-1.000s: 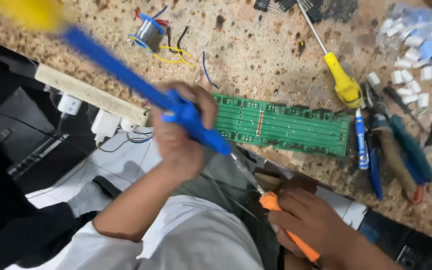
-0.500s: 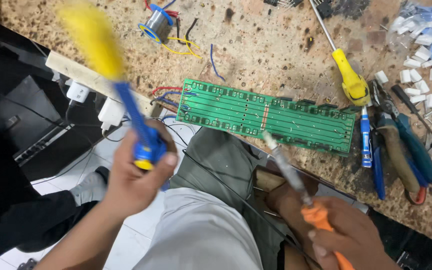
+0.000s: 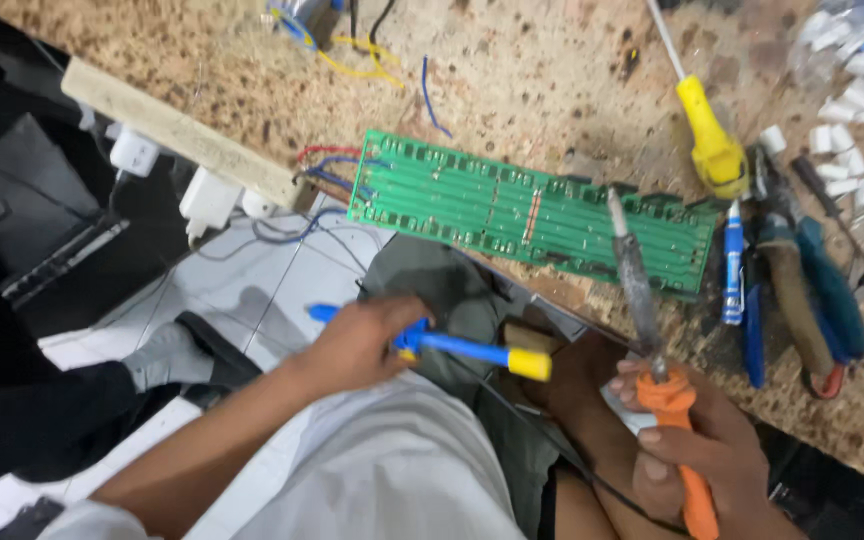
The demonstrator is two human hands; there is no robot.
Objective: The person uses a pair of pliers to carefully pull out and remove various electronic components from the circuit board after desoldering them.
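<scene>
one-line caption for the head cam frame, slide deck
Right hand holds an orange-handled soldering iron tip-up near a green circuit board; left hand grips a blue-and-yellow tool over the lap.

Head view: worn camera, looking steeply down over the lap and speckled worktop [image 3: 552, 90].
Nearness: close; right hand [image 3: 697, 455] low right, left hand [image 3: 357, 345] centre.
Shared views: single camera only.

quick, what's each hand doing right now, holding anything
Left hand: closed around a blue tool with a yellow end, held over the lap.
Right hand: closed on the orange handle of a soldering iron, tip up near the green circuit board.
</scene>
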